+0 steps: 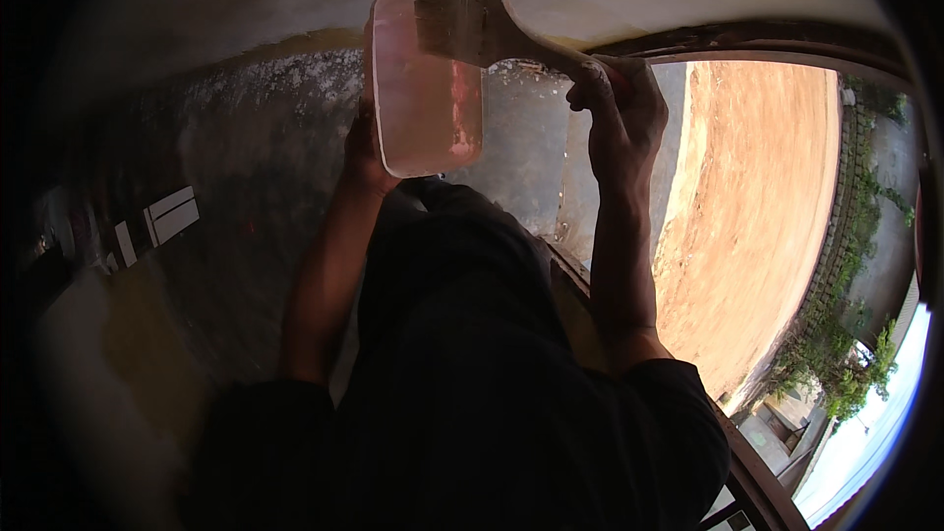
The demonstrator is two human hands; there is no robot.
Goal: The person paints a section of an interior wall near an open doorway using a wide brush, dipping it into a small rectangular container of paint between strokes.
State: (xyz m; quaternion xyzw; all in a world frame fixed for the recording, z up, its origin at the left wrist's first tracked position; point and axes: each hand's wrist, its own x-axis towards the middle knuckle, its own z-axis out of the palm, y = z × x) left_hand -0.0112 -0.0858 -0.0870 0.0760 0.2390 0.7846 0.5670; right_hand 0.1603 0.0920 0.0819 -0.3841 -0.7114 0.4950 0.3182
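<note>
A wide flat paintbrush (482, 25) with a wooden handle is gripped in my right hand (627, 118), its fingers closed round the handle's end. The bristles point left and lie over the upper part of a pinkish plastic tub (423, 118). Whether they touch its rim I cannot tell. My left hand (369, 149) holds the tub from its left side, with most of the fingers hidden behind it. The tub is tilted so that its opening faces me, and reddish smears mark its inner right side.
Ahead stands a pale wall (256, 5) above a dark, white-speckled floor (265, 118). A doorway frame (757, 36) is at the right, with sunlit bare earth (752, 197) beyond it. White rectangular shapes (172, 216) show at the far left.
</note>
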